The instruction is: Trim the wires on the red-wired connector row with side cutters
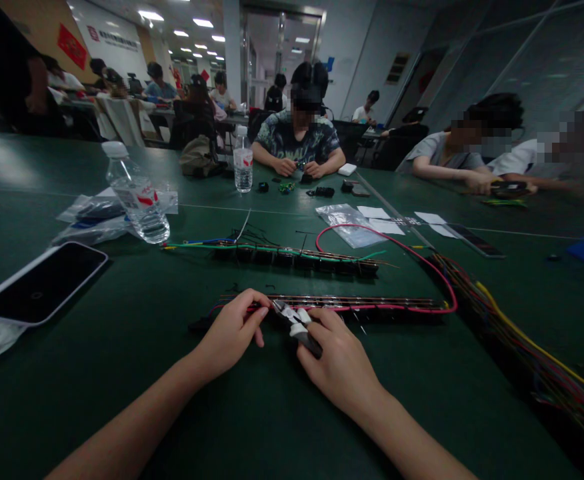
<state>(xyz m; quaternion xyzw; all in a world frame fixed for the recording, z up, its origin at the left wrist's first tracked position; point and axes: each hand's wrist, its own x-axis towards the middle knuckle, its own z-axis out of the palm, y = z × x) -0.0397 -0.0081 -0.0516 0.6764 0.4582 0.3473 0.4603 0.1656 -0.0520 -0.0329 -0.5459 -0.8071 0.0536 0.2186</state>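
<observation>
My right hand (339, 357) grips a pair of pliers (299, 327) with white and dark handles. The jaws point up and left, close to the fingertips of my left hand (235, 330). That hand is closed in a pinch at the near wire bundle (397, 305), and what lies between its fingers is too small to make out. Thin copper-coloured and red wires run along this long black bundle. A thick red wire (449, 270) loops up from its right end. Behind it lies a second black bundle (297, 259) with a green wire along it.
A phone (42, 283) lies at left, near a water bottle (139, 200) and plastic bags (92, 227). Another bottle (243, 163) stands farther back. Along the right runs a long wire harness (517, 340). A clear bag (349, 223) and papers lie beyond; people sit across the table.
</observation>
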